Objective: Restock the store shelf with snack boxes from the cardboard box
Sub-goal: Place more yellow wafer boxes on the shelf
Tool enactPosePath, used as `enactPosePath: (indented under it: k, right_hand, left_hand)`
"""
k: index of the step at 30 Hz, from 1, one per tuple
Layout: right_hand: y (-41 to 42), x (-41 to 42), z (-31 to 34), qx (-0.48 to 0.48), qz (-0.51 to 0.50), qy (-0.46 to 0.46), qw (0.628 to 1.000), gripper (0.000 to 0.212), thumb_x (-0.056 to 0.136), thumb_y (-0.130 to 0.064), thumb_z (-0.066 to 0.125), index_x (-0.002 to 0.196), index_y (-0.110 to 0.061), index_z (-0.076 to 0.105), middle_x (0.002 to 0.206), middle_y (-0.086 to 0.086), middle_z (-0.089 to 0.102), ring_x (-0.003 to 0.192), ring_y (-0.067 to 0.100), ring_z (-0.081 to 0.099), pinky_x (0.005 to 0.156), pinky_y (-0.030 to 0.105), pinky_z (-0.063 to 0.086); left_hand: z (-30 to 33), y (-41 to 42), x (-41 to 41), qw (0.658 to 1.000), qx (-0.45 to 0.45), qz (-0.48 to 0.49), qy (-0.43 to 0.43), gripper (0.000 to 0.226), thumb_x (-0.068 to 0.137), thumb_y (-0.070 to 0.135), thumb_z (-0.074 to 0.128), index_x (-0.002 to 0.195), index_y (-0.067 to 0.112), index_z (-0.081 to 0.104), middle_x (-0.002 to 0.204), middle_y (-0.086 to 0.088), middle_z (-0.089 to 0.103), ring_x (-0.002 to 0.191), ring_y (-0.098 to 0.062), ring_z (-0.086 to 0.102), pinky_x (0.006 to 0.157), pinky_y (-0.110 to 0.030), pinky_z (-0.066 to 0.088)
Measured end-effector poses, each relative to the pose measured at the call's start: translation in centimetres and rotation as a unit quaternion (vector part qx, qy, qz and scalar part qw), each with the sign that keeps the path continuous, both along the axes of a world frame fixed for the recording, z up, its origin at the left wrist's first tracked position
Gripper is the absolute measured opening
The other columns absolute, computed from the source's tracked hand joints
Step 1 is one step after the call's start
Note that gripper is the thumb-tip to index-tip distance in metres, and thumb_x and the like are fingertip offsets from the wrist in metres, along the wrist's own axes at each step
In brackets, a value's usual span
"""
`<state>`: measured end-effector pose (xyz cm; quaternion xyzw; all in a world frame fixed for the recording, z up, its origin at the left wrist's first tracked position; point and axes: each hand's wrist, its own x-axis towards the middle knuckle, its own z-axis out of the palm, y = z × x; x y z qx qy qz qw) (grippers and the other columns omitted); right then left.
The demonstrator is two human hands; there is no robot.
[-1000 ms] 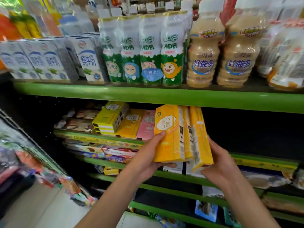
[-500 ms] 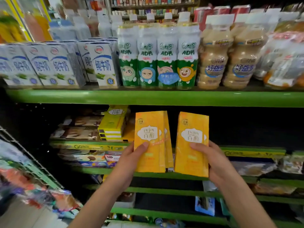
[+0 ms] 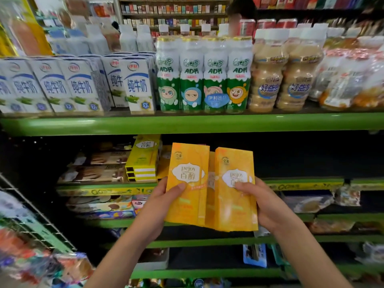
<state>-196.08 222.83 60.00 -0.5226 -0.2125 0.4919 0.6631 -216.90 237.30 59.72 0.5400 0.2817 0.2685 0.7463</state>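
Two tall orange snack boxes are held upright in front of the shelving, faces toward the camera and long edges overlapping slightly, with part of a third box visible between and behind them. The left box (image 3: 188, 183) is gripped by the left hand (image 3: 164, 201), the thumb laid across its front face at about mid-height and the fingers hidden behind it. The right box (image 3: 235, 190) is gripped by the right hand (image 3: 264, 204) in the same manner, the thumb pressed over the printed label. Which hand carries the middle box cannot be determined. The boxes are held level with the green-edged snack shelf (image 3: 301, 185), where a stack of yellow boxes (image 3: 143, 163) lies flat at the left and a dark open space is seen to the right of it. The cardboard box named in the task is not in view. The snack boxes are judged to be light, thin-walled card: stiff along the long edges, but liable to dent on the broad faces if squeezed hard. The glossy print is likely to be somewhat slippery. A hold across the narrow sides at mid-height is therefore recommended, with moderate pressure only. Above, milk cartons (image 3: 137, 86) and drink bottles (image 3: 203, 80) are ranged on the upper shelf.
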Motion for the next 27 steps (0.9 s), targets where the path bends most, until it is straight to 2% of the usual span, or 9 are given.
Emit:
enactPosePath:
  k: [5, 8, 12, 18, 24, 27]
  right_hand:
    - [-1.1, 1.0, 0.0, 0.013, -0.037, 0.001, 0.999, 0.053, 0.069, -0.02, 0.073, 0.119, -0.016, 0.058, 0.102, 0.011, 0.076, 0.088, 0.031, 0.074, 0.061, 0.041, 0.06]
    - [-1.3, 1.6, -0.1, 0.022, -0.042, 0.009, 0.999, 0.047, 0.071, -0.018, 0.072, 0.117, -0.015, 0.06, 0.101, 0.012, 0.076, 0.087, 0.032, 0.074, 0.061, 0.043, 0.06]
    - [-0.8, 1.6, 0.1, 0.017, -0.027, -0.014, 0.999, 0.053, 0.071, -0.019, 0.073, 0.121, -0.014, 0.059, 0.106, 0.014, 0.074, 0.091, 0.035, 0.073, 0.064, 0.043, 0.06]
    - [-0.5, 2.3, 0.4, 0.025, -0.013, -0.022, 0.999, 0.052, 0.071, -0.02, 0.072, 0.121, -0.013, 0.059, 0.108, 0.014, 0.074, 0.092, 0.034, 0.073, 0.065, 0.041, 0.06]
    - [-0.1, 2.4, 0.3, 0.02, -0.015, -0.026, 0.999, 0.049, 0.071, -0.02, 0.072, 0.118, -0.016, 0.061, 0.105, 0.01, 0.075, 0.09, 0.031, 0.074, 0.062, 0.04, 0.06]
    - [0.0, 2.7, 0.4, 0.018, -0.014, -0.029, 0.999, 0.048, 0.074, -0.019, 0.071, 0.12, -0.018, 0.059, 0.106, 0.009, 0.075, 0.092, 0.03, 0.074, 0.063, 0.04, 0.06]
  left_hand:
    - [0.3, 1.6, -1.0, 0.999, -0.007, 0.033, -0.024, 0.046, 0.073, 0.031, 0.072, 0.118, 0.027, 0.062, 0.113, -0.001, 0.073, 0.101, -0.024, 0.071, 0.071, -0.039, 0.059]
    - [0.2, 1.5, -0.8, 0.999, 0.005, 0.031, -0.02, 0.047, 0.074, 0.031, 0.07, 0.12, 0.026, 0.061, 0.113, 0.0, 0.073, 0.102, -0.023, 0.071, 0.079, -0.044, 0.058]
    - [0.0, 0.5, 0.3, 0.999, 0.03, 0.013, -0.002, 0.049, 0.07, 0.038, 0.072, 0.118, 0.03, 0.06, 0.112, 0.005, 0.073, 0.102, -0.019, 0.07, 0.084, -0.043, 0.057]
    - [0.1, 0.4, 0.8, 1.0, 0.015, 0.013, -0.001, 0.047, 0.071, 0.038, 0.073, 0.116, 0.032, 0.061, 0.114, 0.002, 0.072, 0.103, -0.021, 0.07, 0.083, -0.044, 0.058]
    - [0.2, 0.6, 0.8, 0.999, -0.034, 0.003, -0.015, 0.05, 0.076, 0.03, 0.078, 0.122, 0.029, 0.06, 0.117, -0.003, 0.071, 0.103, -0.027, 0.07, 0.074, -0.041, 0.059]
    - [0.0, 0.7, 1.0, 0.996, -0.08, -0.024, -0.022, 0.059, 0.067, 0.028, 0.08, 0.122, 0.032, 0.061, 0.118, -0.005, 0.071, 0.104, -0.03, 0.07, 0.074, -0.045, 0.059]
